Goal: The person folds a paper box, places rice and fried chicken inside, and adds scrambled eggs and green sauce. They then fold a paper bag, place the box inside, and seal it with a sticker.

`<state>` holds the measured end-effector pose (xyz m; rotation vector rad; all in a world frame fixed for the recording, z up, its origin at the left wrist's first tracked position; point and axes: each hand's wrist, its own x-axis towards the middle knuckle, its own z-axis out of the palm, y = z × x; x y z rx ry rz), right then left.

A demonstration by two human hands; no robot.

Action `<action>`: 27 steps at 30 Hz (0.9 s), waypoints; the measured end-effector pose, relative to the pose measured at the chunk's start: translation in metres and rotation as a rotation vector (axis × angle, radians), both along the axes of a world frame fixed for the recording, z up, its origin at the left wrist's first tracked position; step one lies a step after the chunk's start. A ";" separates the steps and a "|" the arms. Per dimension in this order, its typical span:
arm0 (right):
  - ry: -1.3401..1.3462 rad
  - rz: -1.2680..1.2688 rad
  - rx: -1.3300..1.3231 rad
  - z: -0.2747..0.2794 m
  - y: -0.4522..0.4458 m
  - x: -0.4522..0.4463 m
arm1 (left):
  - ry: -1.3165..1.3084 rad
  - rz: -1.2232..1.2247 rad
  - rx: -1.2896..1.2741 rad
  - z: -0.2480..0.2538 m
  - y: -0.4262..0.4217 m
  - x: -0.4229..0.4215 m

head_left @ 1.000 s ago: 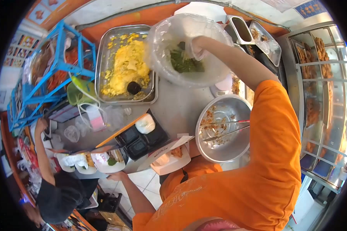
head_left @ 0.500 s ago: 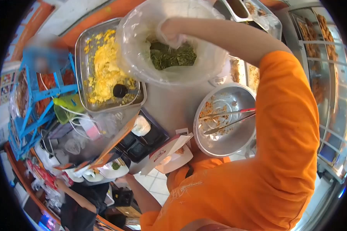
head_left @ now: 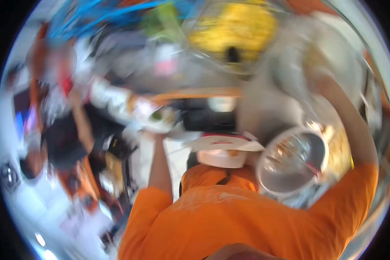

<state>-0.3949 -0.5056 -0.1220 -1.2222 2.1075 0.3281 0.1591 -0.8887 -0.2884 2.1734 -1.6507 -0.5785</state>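
Motion blurs the whole view. My right hand (head_left: 321, 80) is at the large clear plastic bag (head_left: 292, 56), on the right; its fingers are smeared and the leafy greens inside no longer show clearly. On the left, my left hand (head_left: 154, 132) grips the near edge of a white paper food box (head_left: 165, 125) with something green in it. Its fingertips are hidden by the box. Close to my body stands another open paper box (head_left: 221, 159) with a printed flap and some food inside.
A metal bowl (head_left: 271, 177) holds red-handled tongs. Behind are a tray of yellow food (head_left: 234, 30) with a black round thing, black containers (head_left: 208, 115) and a blue rack (head_left: 112, 17). A person in dark clothing (head_left: 67, 134) stands at left.
My view has swung, so the scene sits turned and blurred. My right hand, earlier down inside the bag above the greens, is now at the bag's nearer side. My left hand stays at the food box.
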 end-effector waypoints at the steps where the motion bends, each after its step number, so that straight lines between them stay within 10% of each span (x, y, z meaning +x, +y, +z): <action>1: 0.121 0.183 -0.174 -0.027 0.008 -0.004 | -0.012 0.035 -0.010 0.002 0.002 -0.004; 3: 0.518 0.509 -0.530 -0.083 0.023 -0.014 | -0.004 0.106 -0.040 0.012 0.005 -0.015; 5: -0.189 -0.154 -0.376 -0.025 0.009 -0.015 | 0.019 0.171 -0.066 0.022 0.006 -0.019; 9: -0.623 -0.835 -0.209 0.045 -0.014 -0.002 | 0.140 0.181 -0.120 0.028 0.008 -0.037; 18: -0.759 -1.026 -0.351 0.103 0.014 -0.017 | 0.016 0.185 -0.183 0.050 0.011 -0.038; 20: -0.937 -1.243 -0.840 0.023 0.093 -0.067 | -0.094 -0.236 -0.690 0.072 -0.023 -0.004; 23: -0.058 -0.320 -0.774 0.106 0.073 0.020 | 0.157 -0.345 -0.884 0.117 -0.104 0.022; 25: -0.508 -1.048 -0.728 0.161 0.048 0.064 | 0.490 -0.205 -0.631 0.148 -0.130 0.020; 27: -0.513 -1.083 -0.879 0.165 0.050 0.097 | 0.318 -0.199 -0.508 0.119 -0.169 0.044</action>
